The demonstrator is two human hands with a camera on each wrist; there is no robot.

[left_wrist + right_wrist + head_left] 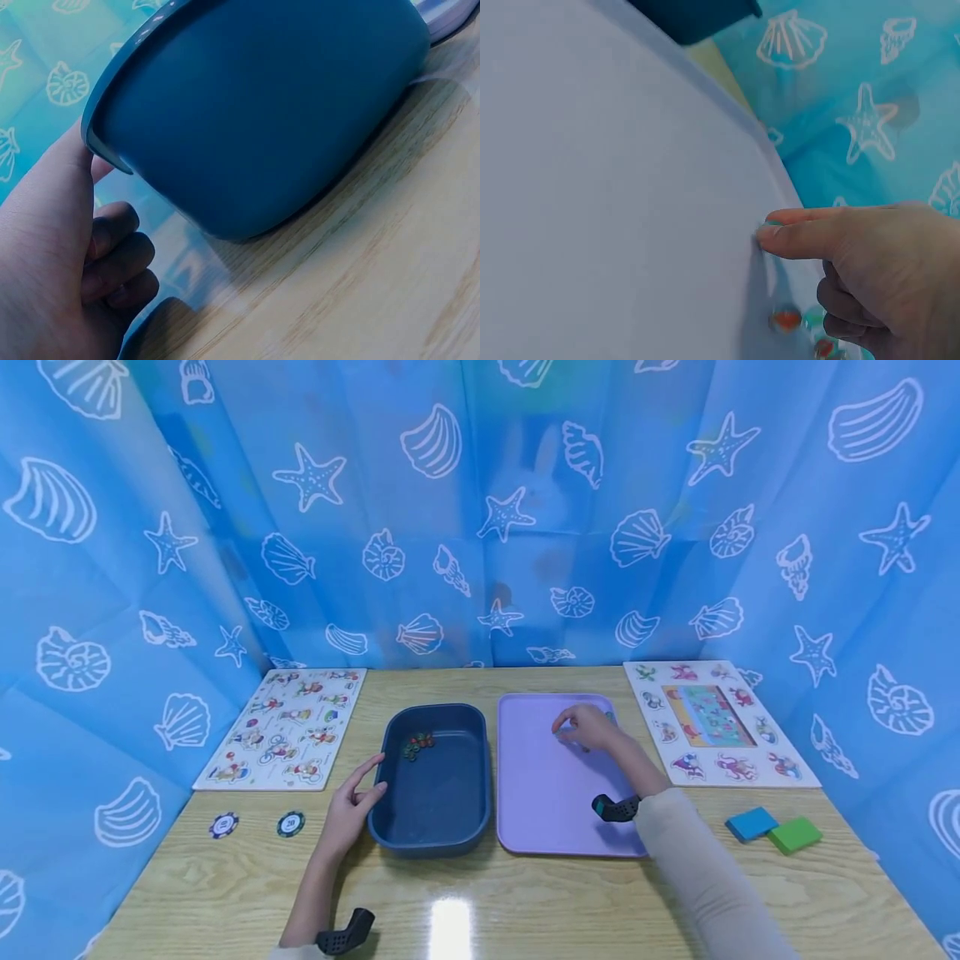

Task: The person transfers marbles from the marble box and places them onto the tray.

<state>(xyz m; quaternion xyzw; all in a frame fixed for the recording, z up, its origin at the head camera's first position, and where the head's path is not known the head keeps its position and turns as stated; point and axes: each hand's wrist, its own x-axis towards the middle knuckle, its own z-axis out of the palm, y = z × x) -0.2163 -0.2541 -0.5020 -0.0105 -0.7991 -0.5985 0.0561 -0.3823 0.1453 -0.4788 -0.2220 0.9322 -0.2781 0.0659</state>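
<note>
A dark blue plastic bin (pixel 431 847) stands left of a purple tray (pixel 536 810). My left hand (pixel 348 814) holds the bin's left rim with thumb and index finger; in the left wrist view the other fingers curl below the rim (pixel 112 154). Several red and green glass marbles (pixel 418 745) lie inside the bin. Over the tray's far part, my right hand (pixel 588 728) pinches a small marble between thumb and index finger, mostly hidden by the fingertips. Beneath that hand more marbles (pixel 785 319) rest on the tray, partly covered by its curled fingers.
Picture boards stand at the far left (pixel 281 727) and far right (pixel 720 722). Two round chips (pixel 290 823) lie at the left. A blue block (pixel 752 824) and a green block (pixel 795 835) sit at the right. A blue shell-patterned curtain (pixel 480 568) surrounds the table.
</note>
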